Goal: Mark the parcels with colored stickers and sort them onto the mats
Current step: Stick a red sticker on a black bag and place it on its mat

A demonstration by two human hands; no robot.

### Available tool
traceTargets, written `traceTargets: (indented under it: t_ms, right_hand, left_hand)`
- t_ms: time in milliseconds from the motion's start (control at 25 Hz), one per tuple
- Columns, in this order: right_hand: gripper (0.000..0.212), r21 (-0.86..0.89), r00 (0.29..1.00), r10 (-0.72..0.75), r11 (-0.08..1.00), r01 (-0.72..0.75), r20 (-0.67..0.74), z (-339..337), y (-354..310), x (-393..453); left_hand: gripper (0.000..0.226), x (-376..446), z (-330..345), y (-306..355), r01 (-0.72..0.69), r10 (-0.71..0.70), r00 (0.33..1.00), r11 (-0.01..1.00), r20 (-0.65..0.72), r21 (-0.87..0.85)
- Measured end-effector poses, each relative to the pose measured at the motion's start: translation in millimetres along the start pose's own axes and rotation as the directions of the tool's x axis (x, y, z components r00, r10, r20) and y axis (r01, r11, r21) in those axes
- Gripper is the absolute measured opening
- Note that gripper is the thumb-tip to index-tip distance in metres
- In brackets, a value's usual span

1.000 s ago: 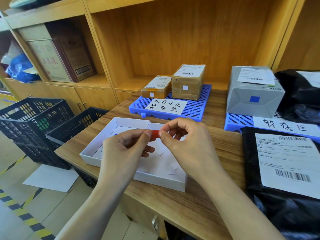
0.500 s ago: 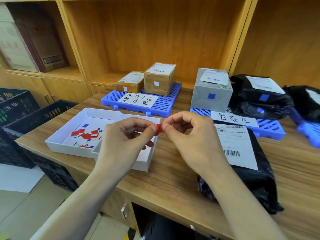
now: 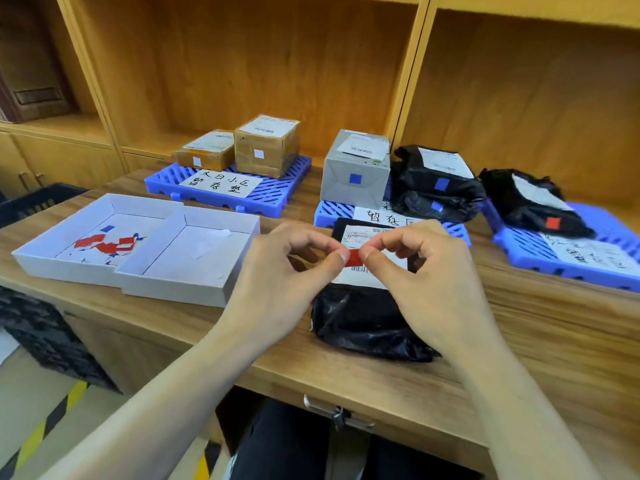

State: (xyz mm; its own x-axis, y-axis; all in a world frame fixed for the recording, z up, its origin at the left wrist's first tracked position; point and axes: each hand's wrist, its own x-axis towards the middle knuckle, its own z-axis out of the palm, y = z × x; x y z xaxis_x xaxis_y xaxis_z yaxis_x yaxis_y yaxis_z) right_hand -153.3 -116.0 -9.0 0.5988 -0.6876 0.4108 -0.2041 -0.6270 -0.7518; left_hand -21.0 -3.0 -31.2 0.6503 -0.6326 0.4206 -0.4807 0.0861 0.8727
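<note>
At frame centre, the left hand [image 3: 287, 268] and right hand [image 3: 426, 271] pinch a red sticker [image 3: 353, 258] between fingertips (likely peeling its backing) above the black parcel [image 3: 363, 320] awaiting marking.

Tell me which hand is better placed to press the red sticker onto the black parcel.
Right hand, probably: it hovers directly over the black parcel, while the left hand pinching the red sticker sits beside it.

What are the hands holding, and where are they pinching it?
A small red sticker. The left hand pinches its left end and the right hand its right end, between thumb and fingertips.
</note>
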Motion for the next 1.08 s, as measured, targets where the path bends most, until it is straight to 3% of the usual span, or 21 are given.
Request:
traceTargets:
  t_ms: [320,600,800,1080]
  right_hand:
    - [0.007,-0.225,0.992,-0.033,0.974,0.004,-0.124,1.1,37.5,-48.4]
    - [0.012,-0.392,0.962,-0.202,0.912,0.117,-0.182,23.1,63.1,-68.4]
    - [0.012,-0.505,0.939,-0.278,0.851,0.143,-0.203,32.2,64.8,-63.6]
    - [0.015,-0.579,0.93,-0.275,0.81,0.088,-0.243,40.4,68.5,-62.0]
  left_hand:
    - [0.004,-36.8,30.7,-20.6,-0.09,0.089,0.996,0.942,0.019,0.325]
    - [0.005,-51.8,46.8,-39.8,-0.116,0.161,0.986,0.864,-0.05,0.489]
    - [0.007,-47.2,52.6,-42.3,-0.087,0.167,0.982,0.825,-0.093,0.558]
    - [0.014,-46.1,55.8,-47.7,-0.058,0.157,0.98,0.817,-0.124,0.574]
